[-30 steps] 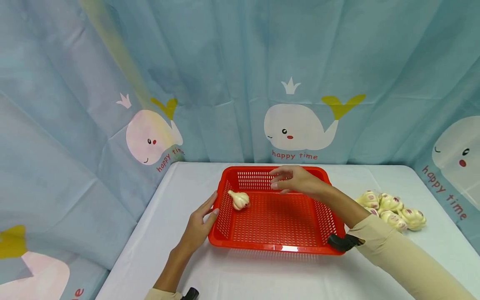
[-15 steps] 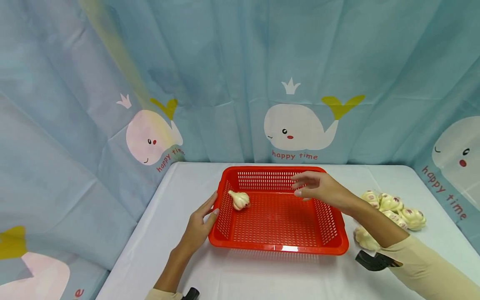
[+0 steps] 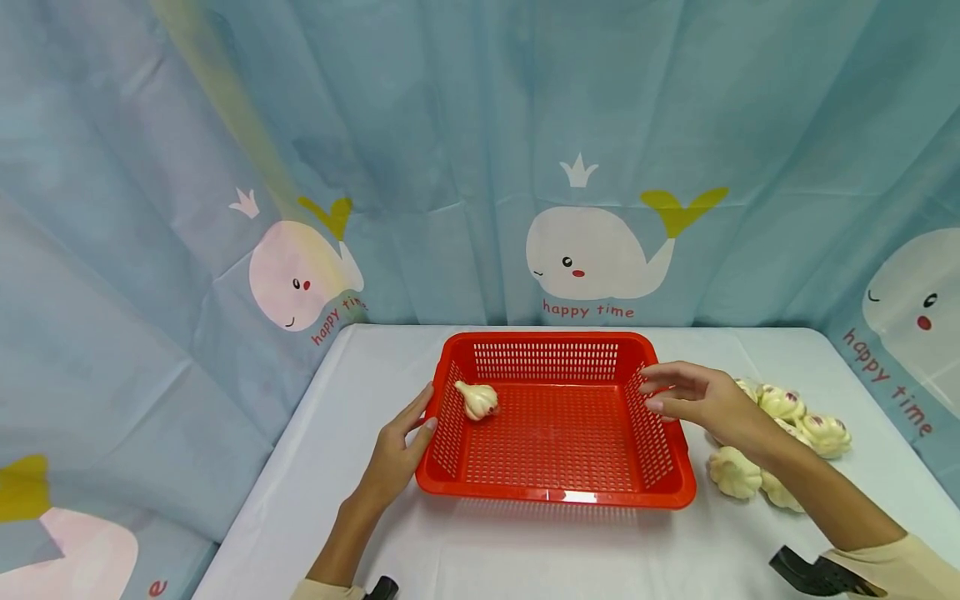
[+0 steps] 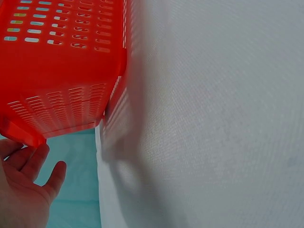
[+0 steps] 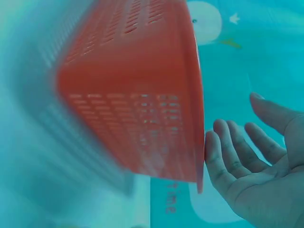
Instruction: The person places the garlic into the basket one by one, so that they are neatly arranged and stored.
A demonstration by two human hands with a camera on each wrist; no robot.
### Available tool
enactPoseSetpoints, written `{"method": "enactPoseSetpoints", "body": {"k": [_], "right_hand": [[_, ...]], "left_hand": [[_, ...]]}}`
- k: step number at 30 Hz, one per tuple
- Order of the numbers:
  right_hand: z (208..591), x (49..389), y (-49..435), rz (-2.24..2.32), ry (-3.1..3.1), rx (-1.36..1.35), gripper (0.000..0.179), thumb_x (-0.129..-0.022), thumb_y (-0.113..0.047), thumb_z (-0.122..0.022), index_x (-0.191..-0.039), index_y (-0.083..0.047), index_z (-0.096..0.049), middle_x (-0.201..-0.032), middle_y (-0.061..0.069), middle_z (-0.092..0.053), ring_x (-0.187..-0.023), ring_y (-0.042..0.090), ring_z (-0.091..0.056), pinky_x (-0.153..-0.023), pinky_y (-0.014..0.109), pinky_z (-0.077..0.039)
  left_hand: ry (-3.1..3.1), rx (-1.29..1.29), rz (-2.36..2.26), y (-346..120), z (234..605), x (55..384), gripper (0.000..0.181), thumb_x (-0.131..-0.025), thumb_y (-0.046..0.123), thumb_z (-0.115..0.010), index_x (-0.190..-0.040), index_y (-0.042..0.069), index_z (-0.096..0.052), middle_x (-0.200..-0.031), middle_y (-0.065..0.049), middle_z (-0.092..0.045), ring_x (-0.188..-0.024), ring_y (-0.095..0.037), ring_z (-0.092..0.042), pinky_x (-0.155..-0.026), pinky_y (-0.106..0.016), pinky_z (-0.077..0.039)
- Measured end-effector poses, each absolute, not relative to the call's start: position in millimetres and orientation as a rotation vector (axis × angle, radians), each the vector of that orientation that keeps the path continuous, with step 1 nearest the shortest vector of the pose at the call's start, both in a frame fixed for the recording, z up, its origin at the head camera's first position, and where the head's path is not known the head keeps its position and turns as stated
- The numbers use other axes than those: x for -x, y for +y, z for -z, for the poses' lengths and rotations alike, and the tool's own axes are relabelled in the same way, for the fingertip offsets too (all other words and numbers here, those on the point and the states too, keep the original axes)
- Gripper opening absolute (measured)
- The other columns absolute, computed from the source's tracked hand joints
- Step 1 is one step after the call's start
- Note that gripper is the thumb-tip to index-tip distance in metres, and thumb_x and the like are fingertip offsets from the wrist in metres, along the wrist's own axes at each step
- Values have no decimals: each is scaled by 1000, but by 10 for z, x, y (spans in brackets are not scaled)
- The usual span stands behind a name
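A red plastic basket [image 3: 555, 442] with slotted walls stands on the white table. One garlic bulb [image 3: 478, 402] lies inside near its left wall. At the left rim rests my left hand [image 3: 402, 446], fingers extended along the outside and thumb apart; the left wrist view shows the fingertips touching the rim. My right hand [image 3: 708, 408] holds nothing and hovers over the right rim, its fingers loosely bent and parted. Beyond it to the right, several garlic bulbs [image 3: 825, 435] lie in a group, partly hidden by the right hand and forearm.
The white table [image 3: 555, 554] extends around the basket. A blue curtain [image 3: 465, 250] with whale prints hangs along its back and sides. Black wrist straps [image 3: 817, 573] sit at both sleeves.
My right hand has moved right from above the basket's middle to its right rim, uncovering bulbs near the basket. The left hand, basket and bulb inside have stayed put.
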State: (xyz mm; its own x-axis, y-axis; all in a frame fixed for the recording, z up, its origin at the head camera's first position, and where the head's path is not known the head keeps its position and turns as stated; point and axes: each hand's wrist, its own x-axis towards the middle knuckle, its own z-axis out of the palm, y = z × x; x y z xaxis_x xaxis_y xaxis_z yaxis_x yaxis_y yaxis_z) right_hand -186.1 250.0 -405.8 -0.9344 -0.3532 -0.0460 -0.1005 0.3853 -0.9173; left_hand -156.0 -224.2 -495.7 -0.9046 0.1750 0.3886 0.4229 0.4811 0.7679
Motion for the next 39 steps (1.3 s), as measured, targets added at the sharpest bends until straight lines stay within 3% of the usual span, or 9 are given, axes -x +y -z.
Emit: {"method": "enactPoseSetpoints", "body": {"k": [6, 9, 15, 18, 24, 32, 39], "right_hand": [[4105, 1719, 2698, 1538, 2472, 271, 58, -102, -35, -72, -150, -8, -55, -135, 19, -69, -106, 13, -73, -67, 34, -60], [4140, 1655, 2802, 1550, 2505, 272, 56, -104, -33, -70, -150, -7, -54, -134, 12, -71, -105, 15, -74, -76, 37, -64], [4252, 1522, 3034, 1654, 2543, 332, 44, -103, -15, -71, -145, -7, -59, -121, -15, -73, -105, 2, -74, -82, 25, -64], [4322, 1467, 3163, 1640, 2575, 250, 45, -103, -15, -71, -145, -9, -59, -118, -19, -74, -103, -1, -73, -81, 23, -64], [4460, 1371, 3386, 1483, 2676, 24, 55, -103, -32, -73, -148, -6, -55, -112, -30, -68, -99, -17, -62, -76, 16, -60], [4596, 1207, 3642, 1561, 2690, -72, 46, -103, -24, -73, -144, -14, -57, -110, -34, -66, -97, -15, -64, -73, 14, -58], [4644, 1136, 3777, 1509, 2731, -190, 54, -102, -29, -74, -147, -9, -51, -108, -41, -58, -96, -22, -55, -73, 4, -49]], "left_hand": [[-2463, 510, 1393, -2240, 4953, 1550, 56, -109, 14, -59, -162, 4, -42, -166, -11, -43, -152, -34, -43, -107, -53, -52], [-2460, 509, 1398, -2241, 4953, 1548, 56, -109, 12, -59, -162, 4, -43, -166, -11, -43, -152, -35, -44, -107, -53, -53], [-2450, 529, 1403, -2234, 4939, 1560, 57, -109, 12, -59, -162, 5, -42, -167, -10, -43, -152, -34, -43, -108, -55, -52], [-2452, 529, 1409, -2234, 4950, 1566, 57, -109, 12, -59, -162, 5, -41, -167, -10, -42, -153, -33, -43, -109, -56, -51], [-2455, 522, 1411, -2236, 4959, 1561, 58, -108, 10, -59, -162, 4, -41, -167, -10, -42, -152, -34, -43, -108, -55, -52], [-2456, 518, 1422, -2247, 4960, 1557, 57, -109, 12, -58, -163, 6, -40, -167, -10, -42, -153, -35, -42, -108, -56, -51], [-2453, 515, 1441, -2244, 4953, 1561, 58, -109, 11, -59, -163, 7, -40, -168, -7, -41, -153, -30, -42, -110, -56, -50]]}}
